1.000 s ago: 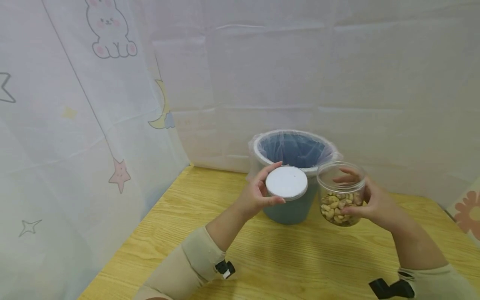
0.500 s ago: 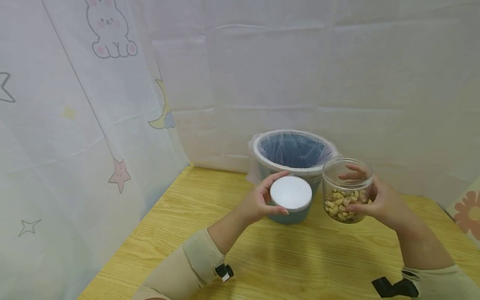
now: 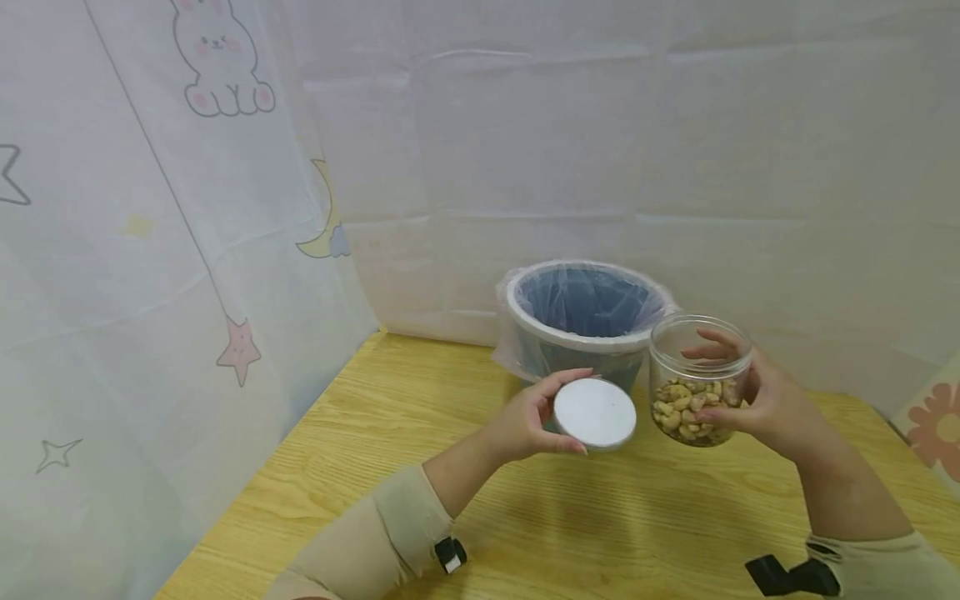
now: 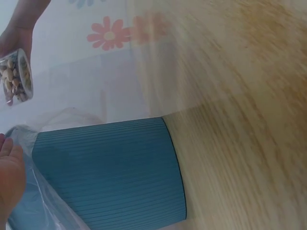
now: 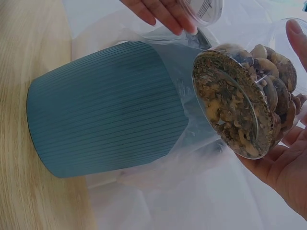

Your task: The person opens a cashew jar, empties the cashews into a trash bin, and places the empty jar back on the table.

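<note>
My left hand (image 3: pixel 525 421) grips a round lid (image 3: pixel 595 413) by its edge, thumb below and fingers above, its white face turned up towards me. In the right wrist view the lid (image 5: pixel 204 7) shows a clear rim and dark print. To its right, my right hand (image 3: pixel 772 404) holds a clear plastic jar (image 3: pixel 697 367) round its side; the mouth is uncovered. Cashew nuts (image 3: pixel 686 408) fill about the lower half. Crumbs gather on the jar's bottom in the right wrist view. Both things are up in the air, in front of the bin.
Behind the hands stands a ribbed blue-green bin (image 5: pixel 110 110) with a white rim (image 3: pixel 525 312) and a translucent liner bag folded over it. The wood-grain table (image 3: pixel 360 417) meets cloth-covered walls (image 3: pixel 480 150) at its back and left.
My left hand has come down and a little right with the lid, away from the bin's rim. My right hand has shifted slightly right and up with the jar.
</note>
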A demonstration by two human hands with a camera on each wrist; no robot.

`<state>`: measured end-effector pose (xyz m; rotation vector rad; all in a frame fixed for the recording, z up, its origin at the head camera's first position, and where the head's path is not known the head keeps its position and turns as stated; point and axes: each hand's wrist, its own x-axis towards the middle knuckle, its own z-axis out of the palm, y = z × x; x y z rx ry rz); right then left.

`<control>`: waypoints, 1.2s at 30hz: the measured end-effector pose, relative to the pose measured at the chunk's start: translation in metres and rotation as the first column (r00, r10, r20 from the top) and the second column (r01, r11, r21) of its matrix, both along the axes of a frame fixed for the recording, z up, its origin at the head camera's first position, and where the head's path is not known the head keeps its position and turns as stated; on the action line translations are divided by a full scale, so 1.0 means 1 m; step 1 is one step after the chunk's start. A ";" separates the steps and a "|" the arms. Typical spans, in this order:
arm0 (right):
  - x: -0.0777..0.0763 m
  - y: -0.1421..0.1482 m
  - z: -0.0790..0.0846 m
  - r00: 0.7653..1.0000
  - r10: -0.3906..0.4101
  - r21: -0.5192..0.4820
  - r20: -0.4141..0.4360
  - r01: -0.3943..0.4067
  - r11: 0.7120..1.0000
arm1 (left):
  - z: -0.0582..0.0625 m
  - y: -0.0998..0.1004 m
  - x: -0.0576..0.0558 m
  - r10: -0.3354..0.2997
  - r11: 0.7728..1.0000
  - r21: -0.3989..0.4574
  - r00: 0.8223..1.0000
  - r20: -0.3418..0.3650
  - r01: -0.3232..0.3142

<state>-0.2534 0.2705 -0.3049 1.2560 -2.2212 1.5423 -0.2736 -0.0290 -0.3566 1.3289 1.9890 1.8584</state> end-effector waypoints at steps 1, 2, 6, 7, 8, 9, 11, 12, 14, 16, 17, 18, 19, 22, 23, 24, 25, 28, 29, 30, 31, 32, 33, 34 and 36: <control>0.000 0.000 0.000 1.000 0.001 -0.002 -0.003 -0.001 1.000 | -0.002 0.001 -0.001 -0.002 1.000 -0.004 1.000 -0.007 0.002; 0.000 0.001 0.000 1.000 0.006 -0.011 0.000 -0.006 1.000 | -0.005 0.001 -0.002 -0.004 1.000 -0.008 1.000 -0.013 0.004; 0.000 0.002 0.002 1.000 0.013 -0.008 0.010 -0.013 1.000 | -0.012 0.001 -0.005 -0.023 1.000 -0.019 1.000 -0.017 0.023; 0.000 0.002 0.002 1.000 0.016 -0.003 0.012 -0.015 1.000 | -0.013 0.001 -0.005 -0.029 0.999 -0.024 0.999 -0.015 0.028; 0.000 0.003 0.002 1.000 0.012 0.002 0.011 -0.012 1.000 | -0.014 0.001 -0.006 -0.034 0.999 -0.030 0.999 -0.017 0.034; 0.000 0.003 0.003 1.000 0.009 0.007 0.010 -0.009 1.000 | -0.015 0.001 -0.006 -0.040 0.999 -0.036 0.999 -0.015 0.040; 0.000 0.004 0.003 1.000 0.013 0.004 0.009 -0.013 1.000 | -0.015 0.001 -0.005 -0.053 0.997 -0.050 0.999 -0.011 0.052; 0.000 0.005 0.003 1.000 0.012 0.003 0.008 -0.012 1.000 | -0.015 0.001 -0.005 -0.060 0.997 -0.058 0.998 -0.007 0.060; -0.001 0.005 0.003 1.000 0.008 0.004 0.006 -0.008 1.000 | -0.012 0.001 -0.001 -0.074 0.994 -0.077 0.997 0.000 0.074; -0.001 0.005 0.003 1.000 0.013 0.000 0.011 -0.013 1.000 | -0.008 0.000 0.003 -0.082 0.992 -0.097 0.997 0.013 0.083; -0.001 0.005 0.002 1.000 0.007 0.003 0.007 -0.007 1.000 | -0.007 0.000 0.005 -0.083 0.991 -0.107 0.996 0.019 0.085; -0.001 0.005 0.002 1.000 0.003 0.004 0.007 -0.003 1.000 | -0.005 0.000 0.007 -0.084 0.990 -0.116 0.996 0.024 0.086; -0.001 0.005 0.002 1.000 0.007 -0.003 0.012 -0.007 1.000 | -0.004 0.000 0.009 -0.082 0.989 -0.125 0.996 0.029 0.085; 0.000 0.004 0.003 1.000 0.004 -0.007 0.013 -0.004 1.000 | -0.004 0.001 0.010 -0.073 0.986 -0.144 0.997 0.038 0.077; 0.000 0.004 0.003 1.000 0.000 -0.005 0.011 0.000 1.000 | -0.004 0.001 0.010 -0.073 0.985 -0.151 0.997 0.040 0.078; 0.000 0.004 0.004 1.000 -0.002 -0.005 0.013 0.002 1.000 | -0.005 0.001 0.009 -0.072 0.984 -0.158 0.997 0.040 0.077; 0.000 0.004 0.004 1.000 -0.003 -0.004 0.013 0.003 1.000 | -0.005 0.002 0.009 -0.072 0.983 -0.166 0.997 0.043 0.078; 0.000 0.004 0.004 1.000 -0.011 0.004 0.013 0.011 1.000 | -0.007 0.003 0.007 -0.070 0.978 -0.192 0.997 0.043 0.077; 0.000 0.005 0.004 1.000 -0.009 0.002 0.015 0.009 1.000 | -0.008 0.003 0.006 -0.070 0.976 -0.202 0.997 0.043 0.077; 0.000 0.005 0.004 1.000 -0.009 0.000 0.015 0.009 1.000 | -0.009 0.004 0.006 -0.066 0.974 -0.214 0.997 0.041 0.073; 0.000 0.005 0.004 1.000 -0.009 -0.001 0.015 0.009 1.000 | -0.009 0.004 0.005 -0.064 0.971 -0.226 0.997 0.035 0.070; 0.000 0.005 0.004 1.000 -0.007 -0.002 0.015 0.007 1.000 | -0.010 0.004 0.005 -0.063 0.969 -0.237 0.998 0.028 0.067; 0.000 0.005 0.004 1.000 -0.015 0.005 0.015 0.015 1.000 | -0.011 0.004 0.004 -0.063 0.966 -0.248 0.998 0.021 0.066; 0.000 0.006 0.004 1.000 -0.024 0.011 0.015 0.023 1.000 | -0.016 0.005 0.001 -0.063 0.964 -0.258 0.998 0.014 0.065; 0.001 0.006 0.003 0.999 -0.045 0.028 0.011 0.044 0.999 | -0.024 0.006 -0.005 -0.061 0.960 -0.275 0.998 -0.002 0.058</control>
